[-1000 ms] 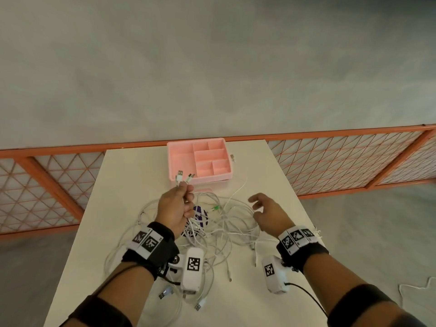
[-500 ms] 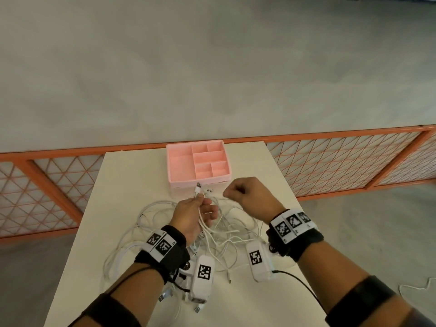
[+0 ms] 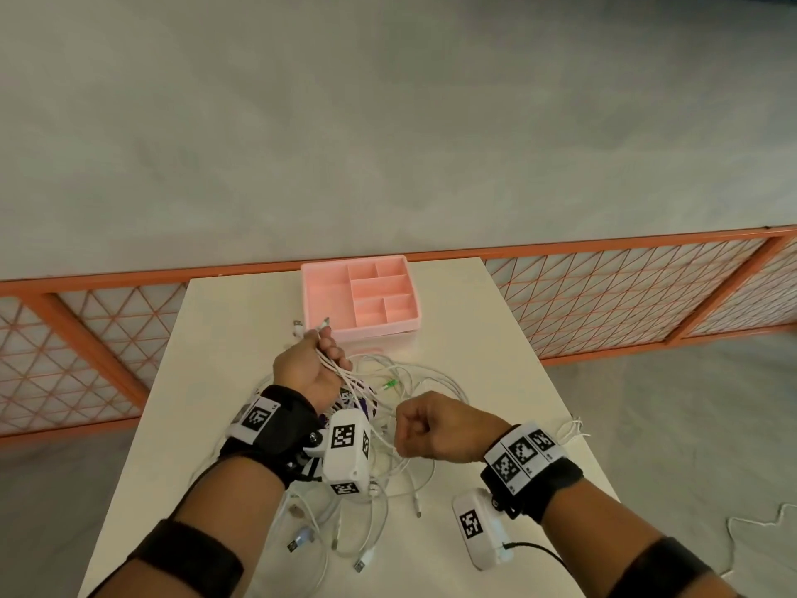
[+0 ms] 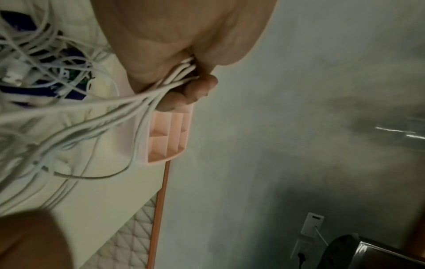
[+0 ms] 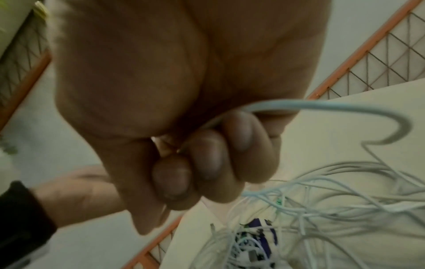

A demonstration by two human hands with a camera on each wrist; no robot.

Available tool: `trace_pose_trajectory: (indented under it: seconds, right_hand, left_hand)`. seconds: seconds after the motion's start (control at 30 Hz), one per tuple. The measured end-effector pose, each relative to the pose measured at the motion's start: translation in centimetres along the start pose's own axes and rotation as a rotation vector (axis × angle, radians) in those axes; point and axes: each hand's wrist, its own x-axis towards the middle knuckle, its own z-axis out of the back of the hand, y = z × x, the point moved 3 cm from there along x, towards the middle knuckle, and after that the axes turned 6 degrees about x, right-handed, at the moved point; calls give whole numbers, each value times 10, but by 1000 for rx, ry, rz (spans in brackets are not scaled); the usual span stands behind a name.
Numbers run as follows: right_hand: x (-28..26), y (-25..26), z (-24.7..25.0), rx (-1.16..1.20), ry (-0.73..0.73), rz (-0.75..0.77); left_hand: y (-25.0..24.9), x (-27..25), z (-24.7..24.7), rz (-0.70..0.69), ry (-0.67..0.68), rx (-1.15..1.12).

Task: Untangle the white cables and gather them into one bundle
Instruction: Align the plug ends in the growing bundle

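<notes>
A tangle of white cables lies on the white table, its loops spreading toward the front edge. My left hand is raised over the pile and grips several cable ends, whose plugs stick out above the fist. The left wrist view shows those white cables running between palm and curled fingers. My right hand is a fist to the right and nearer me, closed round a single white cable that loops out of it and back to the pile.
A pink divided tray stands at the table's far edge, just beyond the left hand. An orange mesh fence runs behind the table. A purple and white item lies under the cables. Another cable trails on the floor at right.
My right hand closed on a cable near the left hand, then drew back toward me and down. The left hand shifted left and rose slightly, still holding its cable ends.
</notes>
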Motion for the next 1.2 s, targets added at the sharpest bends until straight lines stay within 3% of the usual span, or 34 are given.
trace_pose_trajectory:
  seconds: [0.17, 0.57, 0.7, 0.9, 0.97, 1.03, 1.1, 1.2]
  right_hand:
    - [-9, -38, 4, -119, 113, -177]
    - [-38, -96, 31, -104, 40, -470]
    - [-41, -114, 33, -128, 3, -512]
    - [-28, -107, 53, -482, -178, -582]
    - [-20, -93, 63, -558, -236, -530]
    - [-8, -66, 71, -511, -344, -356]
    - [2, -28, 75, -312, -474, -104]
    - [17, 36, 65, 55, -478, 141]
  left_hand:
    - [-22, -1, 5, -129, -38, 44]
    - [-25, -1, 11, -311, -104, 59]
    - [-21, -1, 10, -325, -85, 74]
    - [-10, -13, -2, -403, 71, 271]
    - [-6, -18, -7, -403, 143, 328]
    - [1, -23, -12, -391, 204, 386]
    - [10, -28, -18, -381, 258, 447]
    - [21, -38, -29, -389, 356, 554]
